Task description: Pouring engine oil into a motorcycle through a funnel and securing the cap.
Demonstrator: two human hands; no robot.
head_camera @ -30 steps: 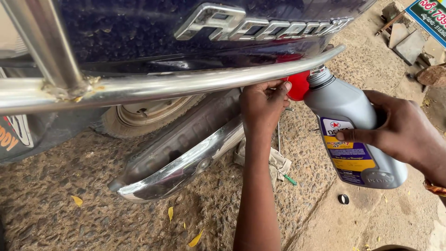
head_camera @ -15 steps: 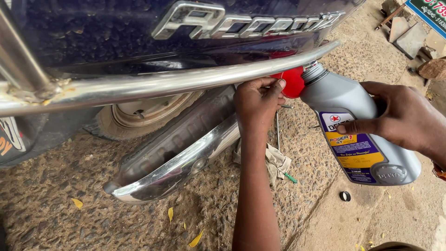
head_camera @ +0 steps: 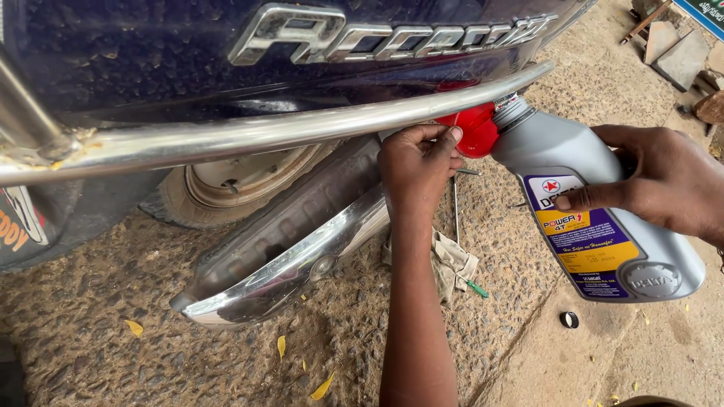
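Note:
My right hand (head_camera: 660,179) grips a grey plastic oil bottle (head_camera: 596,207) with a blue and yellow label, tipped on its side with the neck pointing left. The neck meets a red funnel (head_camera: 471,128) tucked under the dark blue scooter body (head_camera: 226,68). My left hand (head_camera: 417,162) holds the red funnel steady with its fingers curled on the rim. A chrome guard rail (head_camera: 249,136) runs across just above both hands.
A chrome-tipped exhaust muffler (head_camera: 286,252) and the rear wheel (head_camera: 241,177) sit below the rail. On the gravel lie a dirty rag (head_camera: 451,264), a green-handled tool (head_camera: 475,288) and a small black cap (head_camera: 569,319). Stone slabs (head_camera: 679,53) lie at the top right.
The bottle has tipped a little further down toward the funnel and shifted slightly left. My left hand stays on the funnel.

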